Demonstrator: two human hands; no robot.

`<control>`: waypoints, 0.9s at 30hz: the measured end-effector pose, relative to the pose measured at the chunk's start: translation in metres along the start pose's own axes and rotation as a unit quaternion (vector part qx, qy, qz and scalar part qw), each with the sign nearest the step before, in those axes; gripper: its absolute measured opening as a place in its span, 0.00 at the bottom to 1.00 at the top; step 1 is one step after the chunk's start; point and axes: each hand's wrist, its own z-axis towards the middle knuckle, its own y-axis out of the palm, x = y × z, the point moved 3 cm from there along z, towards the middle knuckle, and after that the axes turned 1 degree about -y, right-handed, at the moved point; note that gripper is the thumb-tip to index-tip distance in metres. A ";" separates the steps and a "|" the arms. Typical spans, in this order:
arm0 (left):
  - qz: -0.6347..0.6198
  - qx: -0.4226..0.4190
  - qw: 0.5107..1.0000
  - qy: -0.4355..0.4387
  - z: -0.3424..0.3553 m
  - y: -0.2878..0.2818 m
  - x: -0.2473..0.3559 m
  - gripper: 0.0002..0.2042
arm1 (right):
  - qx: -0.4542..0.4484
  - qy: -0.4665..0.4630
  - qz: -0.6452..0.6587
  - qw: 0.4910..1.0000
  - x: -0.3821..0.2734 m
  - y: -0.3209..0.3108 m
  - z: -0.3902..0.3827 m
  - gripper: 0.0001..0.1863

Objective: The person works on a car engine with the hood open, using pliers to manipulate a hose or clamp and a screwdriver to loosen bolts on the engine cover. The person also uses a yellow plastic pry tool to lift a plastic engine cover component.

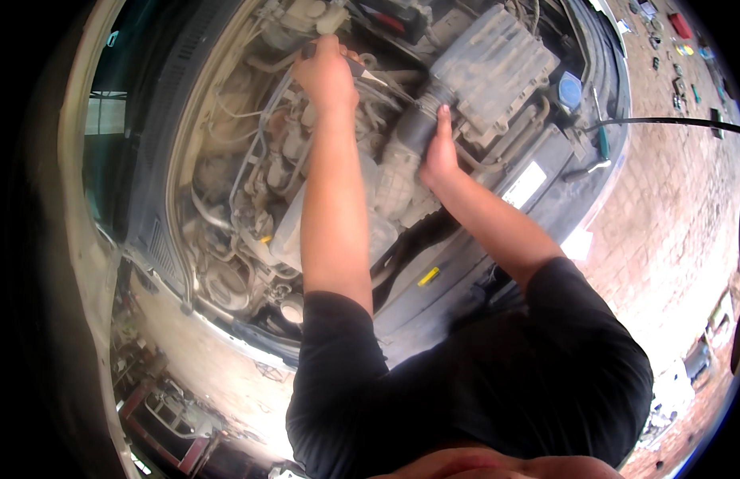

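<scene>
Under the raised bonnet: a dusty engine bay (250,199) of a pale car, crowded with hoses, pipes and grimy metal parts.
Left hand: the left hand (326,73) reaches far into the back of the bay, its fingers curled shut around the dark handle of a slim tool (362,72), whose pale tip pokes out to the right of the fist.
Right hand: the right hand (439,152) lies on the black ribbed rubber intake hose (418,124), thumb pointing up along the hose and fingers wrapped round its far side; it grips the hose rather than lying flat on it.
Hose position: the intake hose runs from the grey ribbed plastic air filter box (493,64) down and to the left toward a pale dusty duct near the middle of the bay.
Between the hands: the tool tip points at the upper end of the hose, close beside it; whether they touch cannot be told.
Nearby: a round blue filler cap (570,89) sits just right of the air filter box, and a thin black prop rod (665,121) stretches out over the brick-paved ground (665,223).
Further off: small tools and parts (677,40) lie scattered on the paving at the upper right.
</scene>
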 end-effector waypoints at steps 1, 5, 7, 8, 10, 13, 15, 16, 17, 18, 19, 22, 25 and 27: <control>0.017 0.004 1.000 -0.006 0.003 0.003 -0.001 0.04 | 0.010 -0.005 -0.004 1.000 0.000 0.001 -0.001 0.37; 0.013 0.003 1.000 -0.011 0.008 0.006 -0.003 0.06 | 0.017 0.002 -0.012 1.000 -0.003 0.005 -0.004 0.36; -0.052 0.009 0.998 -0.014 0.000 -0.014 -0.007 0.05 | 0.002 -0.006 -0.006 1.000 -0.001 -0.003 0.000 0.36; -0.063 0.010 0.998 -0.017 -0.013 -0.017 0.001 0.04 | 0.006 -0.006 -0.018 1.000 0.000 -0.004 -0.001 0.35; -0.081 0.032 0.996 -0.021 -0.021 -0.021 0.006 0.04 | 0.011 -0.006 -0.044 0.999 -0.002 -0.004 -0.003 0.34; -0.100 0.035 0.994 -0.009 -0.037 -0.028 0.010 0.06 | 0.022 -0.011 -0.044 0.999 -0.002 -0.002 -0.011 0.33; -0.104 0.028 0.994 -0.007 -0.041 -0.039 0.004 0.07 | 0.020 -0.027 -0.035 0.999 -0.002 0.001 -0.012 0.33; -0.104 0.027 0.994 -0.004 -0.047 -0.038 0.007 0.07 | 0.016 -0.034 -0.036 0.999 -0.004 0.006 -0.016 0.34; -0.106 0.022 0.994 -0.002 -0.047 -0.040 0.006 0.07 | 0.013 -0.042 -0.037 0.998 -0.005 0.008 -0.019 0.34; -0.107 0.017 0.994 0.000 -0.044 -0.043 0.003 0.07 | 0.006 -0.037 -0.028 0.999 -0.002 0.003 -0.013 0.34; -0.111 0.011 0.994 0.004 -0.041 -0.044 0.003 0.07 | -0.002 -0.033 -0.022 0.999 -0.002 0.003 -0.009 0.34; -0.102 0.004 0.993 -0.052 -0.022 -0.042 -0.002 0.08 | 0.023 -0.054 -0.039 0.998 -0.007 0.012 -0.019 0.34; -0.066 -0.028 0.993 -0.091 0.006 -0.024 -0.005 0.09 | 0.046 -0.069 -0.058 0.995 -0.012 0.022 -0.031 0.34; -0.031 -0.040 0.995 -0.090 0.013 -0.004 -0.003 0.08 | 0.053 -0.065 -0.057 0.995 -0.012 0.022 -0.032 0.34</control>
